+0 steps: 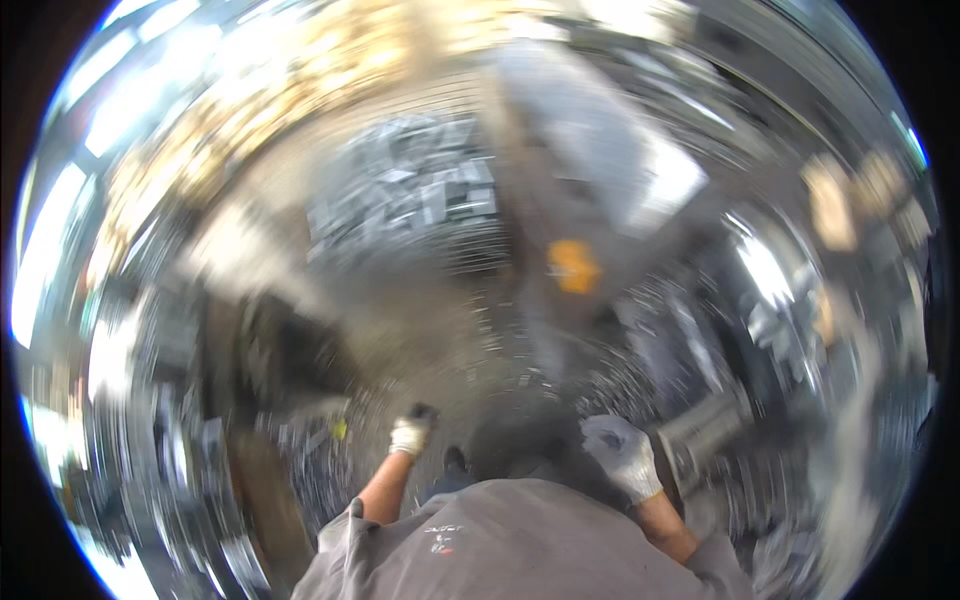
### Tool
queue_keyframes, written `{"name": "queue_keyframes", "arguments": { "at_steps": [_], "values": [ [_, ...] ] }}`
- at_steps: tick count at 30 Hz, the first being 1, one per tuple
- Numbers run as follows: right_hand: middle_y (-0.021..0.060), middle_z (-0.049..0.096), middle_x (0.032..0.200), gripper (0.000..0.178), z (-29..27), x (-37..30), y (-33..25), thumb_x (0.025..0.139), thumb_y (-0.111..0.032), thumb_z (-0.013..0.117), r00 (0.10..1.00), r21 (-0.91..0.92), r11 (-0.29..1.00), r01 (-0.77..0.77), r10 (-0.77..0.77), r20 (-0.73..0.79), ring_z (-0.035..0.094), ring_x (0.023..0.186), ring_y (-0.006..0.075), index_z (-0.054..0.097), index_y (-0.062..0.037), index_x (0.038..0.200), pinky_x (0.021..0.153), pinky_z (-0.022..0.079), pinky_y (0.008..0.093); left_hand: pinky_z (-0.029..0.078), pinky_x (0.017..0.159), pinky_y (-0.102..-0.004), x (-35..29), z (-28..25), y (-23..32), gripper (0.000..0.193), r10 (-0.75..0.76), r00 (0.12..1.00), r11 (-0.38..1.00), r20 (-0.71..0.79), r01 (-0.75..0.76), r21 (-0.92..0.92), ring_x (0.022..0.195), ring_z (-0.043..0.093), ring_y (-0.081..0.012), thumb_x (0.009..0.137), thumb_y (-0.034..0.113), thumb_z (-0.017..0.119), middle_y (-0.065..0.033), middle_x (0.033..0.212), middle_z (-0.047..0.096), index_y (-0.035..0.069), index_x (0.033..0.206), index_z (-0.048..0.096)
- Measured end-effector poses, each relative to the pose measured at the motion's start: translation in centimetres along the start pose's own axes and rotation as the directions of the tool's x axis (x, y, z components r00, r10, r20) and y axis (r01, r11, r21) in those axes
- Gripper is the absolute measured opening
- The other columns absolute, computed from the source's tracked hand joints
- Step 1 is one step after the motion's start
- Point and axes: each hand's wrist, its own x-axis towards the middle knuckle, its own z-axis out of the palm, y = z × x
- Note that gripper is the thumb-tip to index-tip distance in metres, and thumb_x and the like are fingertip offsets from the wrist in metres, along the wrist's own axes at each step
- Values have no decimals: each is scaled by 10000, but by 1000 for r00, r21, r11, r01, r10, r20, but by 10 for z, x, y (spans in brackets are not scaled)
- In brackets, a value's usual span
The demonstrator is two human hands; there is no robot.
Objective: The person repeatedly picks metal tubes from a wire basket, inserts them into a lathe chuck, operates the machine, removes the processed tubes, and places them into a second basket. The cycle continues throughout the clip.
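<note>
We are looking down on a scene smeared by motion blur, so much of it can only be told loosely. Our left hand (411, 434), in a pale work glove, hangs low in front of the grey shirt (520, 545) and seems curled around a small dark thing (424, 410) that sticks out just beyond the knuckles; we cannot tell what it is, nor how firm the grip is. Our right hand (622, 455), also gloved, shows its back to the camera with the fingers folded under, and we cannot tell whether it holds anything. The dark thing sits at the far end of the left hand, and as far as the blur allows, its long axis seems to run on from the forearm, pointing away from us and slightly to the right; we would not state more than that. The risk we judge here comes from the blur itself: with the head swinging, a loosely held piece could slip, or a foot could catch the scattered metal pieces (405, 200) on the floor (430, 330) beyond the hands. An orange patch (573, 265) lies further out, well beyond the right hand.
</note>
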Motion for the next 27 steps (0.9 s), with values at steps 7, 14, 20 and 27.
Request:
{"name": "queue_keyframes", "arguments": {
  "at_steps": [7, 14, 20, 27],
  "values": [
    [129, 815, 1043, 326, 243, 94, -23, 924, -100, 772, 791, -318, 930, 184, 52, 610, 795, 975, 196, 734, 34, 1219, 902, 629, 336, 625, 831, -442, -340, -234, -419, 279, -760, -275, 502, -589, 327, -801, 1032, 774, -259, 1095, 244, 526, -149, 1160, 773, 47, 1173, 708],
    [189, 813, 1066, 385, 451, 98, -55, 892, -231, 775, 484, -411, 707, 575, 111, 868, 803, 1014, 296, 753, -31, 1220, 932, 623, 387, 562, 1024, -577, -552, -210, -405, 508, -516, -830, 136, 212, -324, -936, 1220, 688, -463, 1124, 414, 448, -296, 1357, 671, -13, 1369, 573],
    [215, 783, 1096, 400, 532, 102, -61, 880, -320, 735, 255, -326, 494, 806, 206, 945, 749, 1059, 418, 772, -87, 1203, 920, 602, 473, 587, 941, -498, -609, -162, -422, 573, -330, -922, 44, 201, -227, -973, 1135, 728, -430, 1083, 508, 512, -267, 1273, 726, 2, 1332, 612],
    [273, 739, 919, 371, 574, 142, -6, 893, -411, 689, 14, -83, 547, 833, 128, 992, 717, 868, 482, 755, -49, 943, 784, 579, 567, 592, 953, -442, -590, -167, -485, 468, -265, -914, 110, -306, 287, -952, 1147, 712, -322, 1083, 381, 557, -149, 1290, 736, 45, 1402, 620]
  ]
}}
